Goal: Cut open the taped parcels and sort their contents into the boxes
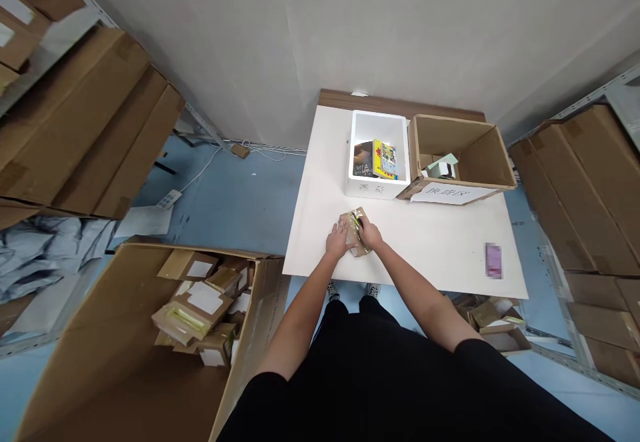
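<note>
A small brown cardboard parcel [356, 234] with shiny tape lies near the front edge of the white table [430, 249]. My left hand [339, 238] holds its left side, fingers spread over the cardboard and pressing it down. My right hand [370, 234] is closed over the parcel's right side around a small black-and-yellow tool that looks like a box cutter [359, 223]; most of it is hidden by my fingers. Just beyond the parcel stands a white foam box [377, 189] with a dark book [363, 159] and a yellow book [385, 159] inside.
An open carton [463, 185] with a paper label and a few small items stands right of the foam box. A blurred purple object [493, 260] lies at the table's right. Left of me is a large carton [270, 295] of parcels. Shelves with cartons [575, 182] flank both sides.
</note>
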Motion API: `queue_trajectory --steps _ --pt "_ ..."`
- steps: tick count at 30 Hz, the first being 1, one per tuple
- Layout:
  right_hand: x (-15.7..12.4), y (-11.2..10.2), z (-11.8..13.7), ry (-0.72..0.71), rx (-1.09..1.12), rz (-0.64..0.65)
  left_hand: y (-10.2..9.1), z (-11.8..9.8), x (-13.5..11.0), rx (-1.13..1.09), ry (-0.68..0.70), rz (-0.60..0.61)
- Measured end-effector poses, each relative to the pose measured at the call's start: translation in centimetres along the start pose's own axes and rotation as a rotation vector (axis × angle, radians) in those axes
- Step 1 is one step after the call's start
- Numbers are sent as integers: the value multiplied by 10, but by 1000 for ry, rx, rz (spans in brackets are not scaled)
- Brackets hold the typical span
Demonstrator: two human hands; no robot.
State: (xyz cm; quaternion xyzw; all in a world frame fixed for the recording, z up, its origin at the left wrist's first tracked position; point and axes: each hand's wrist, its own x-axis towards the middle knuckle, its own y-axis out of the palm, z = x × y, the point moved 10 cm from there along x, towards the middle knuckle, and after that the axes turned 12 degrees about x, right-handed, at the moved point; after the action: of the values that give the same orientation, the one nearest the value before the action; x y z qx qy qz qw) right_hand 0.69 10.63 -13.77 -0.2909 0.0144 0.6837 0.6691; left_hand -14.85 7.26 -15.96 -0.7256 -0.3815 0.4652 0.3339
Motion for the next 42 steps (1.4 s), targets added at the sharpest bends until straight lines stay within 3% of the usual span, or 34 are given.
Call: queue_trajectory --steps 4,9,16,21,24,27,31,34,36,39,42 --pt "2 3 -4 44 -45 0 2 -1 -2 -26 -35 -3" --pt "-9 -8 -20 89 -15 4 3 4 -1 -53 -60 5" --pt "-55 -36 -73 268 233 41 -2 7 -4 -49 -58 -30" --pt "-87 -54 -95 335 225 82 -5 3 -10 -21 -78 -74" --pt "-99 -86 -101 327 239 34 -1 -12 -15 6 -134 -114" --pt "-109 -122 -108 293 233 12 5 -40 -19 47 -220 -172" --pt "-115 -144 -125 278 386 -13 13 -74 -22 99 -300 -160" --pt "-111 -141 -140 271 534 -91 7 -85 -15 121 -228 -138" --pt "-107 -128 -147 274 605 -88 3 -98 -6 142 -45 -107" --pt "-102 -106 -150 264 699 -55 11 -117 5 158 207 15" --pt "-99 -95 -150 244 794 -74 21 -120 13 214 224 44"
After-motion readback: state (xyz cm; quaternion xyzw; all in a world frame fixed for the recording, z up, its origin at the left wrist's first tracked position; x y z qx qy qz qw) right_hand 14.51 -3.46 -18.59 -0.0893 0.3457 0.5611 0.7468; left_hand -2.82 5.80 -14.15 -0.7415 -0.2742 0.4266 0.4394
